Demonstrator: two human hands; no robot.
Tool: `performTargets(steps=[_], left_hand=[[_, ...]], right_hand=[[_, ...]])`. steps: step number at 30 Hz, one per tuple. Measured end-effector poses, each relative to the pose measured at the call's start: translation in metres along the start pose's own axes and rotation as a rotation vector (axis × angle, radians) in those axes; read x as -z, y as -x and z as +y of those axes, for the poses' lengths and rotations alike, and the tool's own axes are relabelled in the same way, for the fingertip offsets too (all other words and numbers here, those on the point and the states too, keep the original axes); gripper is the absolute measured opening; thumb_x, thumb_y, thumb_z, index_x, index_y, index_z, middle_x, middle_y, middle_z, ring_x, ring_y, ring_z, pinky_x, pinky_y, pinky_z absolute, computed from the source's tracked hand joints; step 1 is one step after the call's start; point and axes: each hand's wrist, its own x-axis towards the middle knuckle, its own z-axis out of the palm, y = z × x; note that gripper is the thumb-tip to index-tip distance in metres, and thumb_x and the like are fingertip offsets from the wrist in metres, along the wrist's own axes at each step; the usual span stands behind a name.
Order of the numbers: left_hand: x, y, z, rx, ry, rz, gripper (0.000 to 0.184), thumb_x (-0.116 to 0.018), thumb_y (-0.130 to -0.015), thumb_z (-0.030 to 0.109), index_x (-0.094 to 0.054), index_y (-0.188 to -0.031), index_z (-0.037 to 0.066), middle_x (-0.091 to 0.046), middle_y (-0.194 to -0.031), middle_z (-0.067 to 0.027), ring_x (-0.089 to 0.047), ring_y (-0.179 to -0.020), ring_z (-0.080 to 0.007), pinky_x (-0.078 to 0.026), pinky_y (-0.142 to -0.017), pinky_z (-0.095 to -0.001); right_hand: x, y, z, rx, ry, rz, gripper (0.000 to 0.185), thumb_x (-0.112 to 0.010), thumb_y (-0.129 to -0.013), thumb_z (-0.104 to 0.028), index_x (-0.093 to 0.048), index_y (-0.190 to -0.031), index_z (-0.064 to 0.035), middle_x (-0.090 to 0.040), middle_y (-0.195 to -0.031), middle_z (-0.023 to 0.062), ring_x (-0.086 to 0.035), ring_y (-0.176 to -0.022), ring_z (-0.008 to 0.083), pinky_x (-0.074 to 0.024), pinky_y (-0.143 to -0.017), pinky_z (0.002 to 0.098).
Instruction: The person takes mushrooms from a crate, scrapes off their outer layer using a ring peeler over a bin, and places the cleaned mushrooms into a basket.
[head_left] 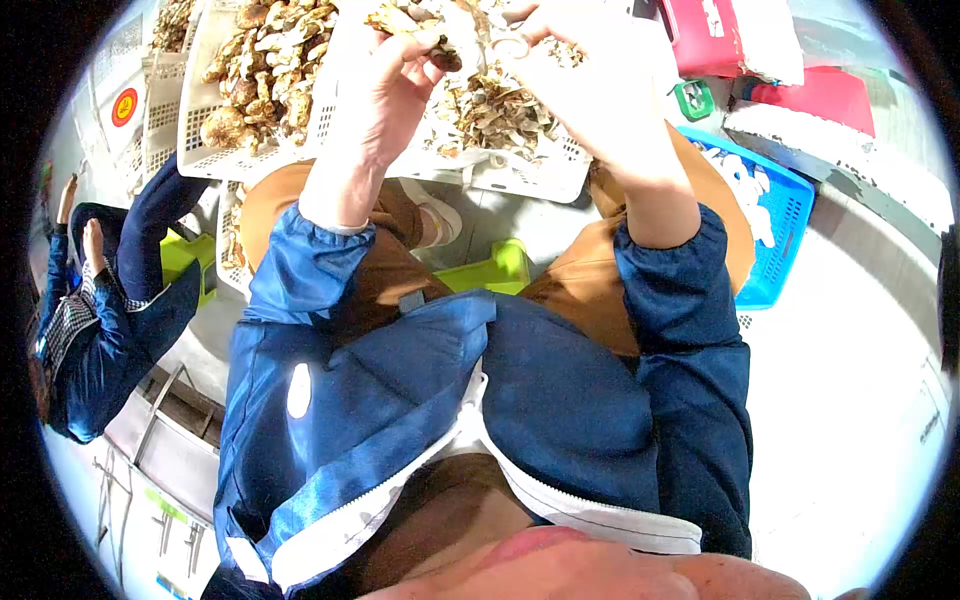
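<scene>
My left hand (395,85) is closed around a mushroom (400,20) with a pale stem and a dark, dirty end, near the top edge. Close beside it, my right hand (560,85) has its fingers curled; glare hides most of what they hold. Below both hands is a white crate (535,180) with thin brownish mushroom trimmings (495,112) in it. Left of my left hand stands another white perforated crate (193,135), heaped with whole brown-and-cream mushrooms (265,65).
At the right is a blue basket (790,235) holding white pieces, with a small green container (693,99) and red bins (700,35) beyond it. A light green stool (490,270) shows between my legs. Another person (110,290) sits at the left.
</scene>
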Motion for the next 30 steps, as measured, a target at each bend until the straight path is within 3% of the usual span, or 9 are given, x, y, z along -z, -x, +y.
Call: performTargets(steps=[5, 14, 18, 19, 21, 24, 25, 27, 30], left_hand=[[0.001, -0.001, -0.003, -0.006, -0.035, 0.011, 0.021, -0.062, -0.095, 0.007, -0.062, -0.116, 0.008, -0.068, -0.11, -0.0032, -0.065, -0.101, -0.014, -0.053, -0.085, -0.0304], [-0.017, 0.005, -0.002, 0.006, -0.048, 0.05, 0.023, -0.065, -0.092, 0.004, -0.059, -0.114, 0.008, -0.066, -0.111, -0.0036, -0.065, -0.1, -0.0143, -0.053, -0.086, -0.03], [-0.011, 0.003, -0.003, 0.007, 0.01, 0.054, 0.024, -0.066, -0.091, 0.006, -0.059, -0.114, 0.008, -0.067, -0.111, -0.004, -0.065, -0.1, -0.0149, -0.054, -0.087, -0.031], [-0.01, 0.002, -0.002, 0.008, 0.031, 0.041, 0.024, -0.066, -0.091, 0.006, -0.059, -0.114, 0.008, -0.067, -0.111, -0.0041, -0.065, -0.1, -0.015, -0.053, -0.087, -0.0312], [-0.001, 0.003, -0.005, -0.022, -0.038, 0.085, 0.026, -0.068, -0.09, 0.006, -0.059, -0.114, 0.006, -0.067, -0.11, -0.0063, -0.065, -0.099, -0.0148, -0.052, -0.088, -0.0298], [0.004, -0.001, -0.006, -0.138, -0.366, 0.067, 0.028, -0.07, -0.09, 0.006, -0.059, -0.116, 0.002, -0.067, -0.104, -0.0064, -0.063, -0.092, -0.0121, -0.05, -0.084, -0.0262], [-0.02, 0.003, -0.005, -0.238, -0.504, 0.178, 0.033, -0.072, -0.09, 0.008, -0.058, -0.119, 0.002, -0.067, -0.103, -0.0058, -0.063, -0.091, -0.0119, -0.05, -0.084, -0.0264], [-0.004, 0.006, 0.002, -0.162, -0.864, 0.178, 0.043, -0.076, -0.088, 0.01, -0.055, -0.125, 0.001, -0.067, -0.111, -0.0093, -0.064, -0.099, -0.0146, -0.051, -0.091, -0.0299], [-0.011, 0.002, -0.004, -0.353, -0.809, 0.025, 0.054, -0.078, -0.087, 0.011, -0.05, -0.132, 0.001, -0.066, -0.119, -0.0121, -0.065, -0.107, -0.0177, -0.051, -0.097, -0.032]], right_hand=[[-0.004, 0.0, 0.006, 0.03, -0.06, 0.015, 0.007, -0.068, -0.087, -0.003, -0.064, -0.087, 0.0026, -0.07, -0.102, 0.0153, -0.068, -0.097, 0.0279, -0.0536, -0.085, 0.0349], [-0.011, 0.003, 0.001, -0.068, 0.071, 0.119, 0.007, -0.068, -0.086, -0.004, -0.066, -0.092, 0.0006, -0.071, -0.089, 0.0115, -0.067, -0.078, 0.0224, -0.0525, -0.07, 0.0323], [-0.003, -0.003, -0.009, -0.475, -0.116, 0.098, 0.006, -0.065, -0.088, -0.004, -0.067, -0.092, -0.0002, -0.069, -0.085, 0.0079, -0.063, -0.078, 0.0137, -0.0506, -0.07, 0.0285], [-0.002, -0.005, -0.009, -0.459, -0.197, 0.157, 0.005, -0.064, -0.086, -0.002, -0.066, -0.089, 0.0008, -0.068, -0.082, 0.0097, -0.063, -0.076, 0.0165, -0.0503, -0.07, 0.0297], [0.004, -0.002, 0.01, -0.288, 0.106, 0.229, 0.005, -0.066, -0.084, -0.002, -0.064, -0.087, 0.0018, -0.066, -0.084, 0.0132, -0.063, -0.079, 0.022, -0.0498, -0.072, 0.0319], [0.002, -0.004, 0.029, 0.183, 0.3, 0.21, 0.008, -0.067, -0.081, -0.002, -0.062, -0.085, 0.0017, -0.061, -0.088, 0.0155, -0.062, -0.084, 0.0283, -0.0491, -0.075, 0.0348], [0.001, -0.004, 0.018, 0.083, 0.229, 0.156, 0.008, -0.068, -0.08, -0.002, -0.062, -0.085, 0.0017, -0.06, -0.089, 0.0154, -0.062, -0.086, 0.029, -0.0489, -0.076, 0.0352], [-0.001, -0.002, -0.008, -0.123, 0.083, 0.047, 0.009, -0.068, -0.079, -0.002, -0.061, -0.084, 0.0017, -0.058, -0.092, 0.0153, -0.061, -0.089, 0.0303, -0.0485, -0.077, 0.0359], [-0.003, 0.0, 0.003, -0.026, 0.065, 0.069, 0.009, -0.069, -0.08, -0.003, -0.061, -0.083, 0.0015, -0.056, -0.092, 0.014, -0.06, -0.087, 0.0303, -0.0484, -0.077, 0.036]])
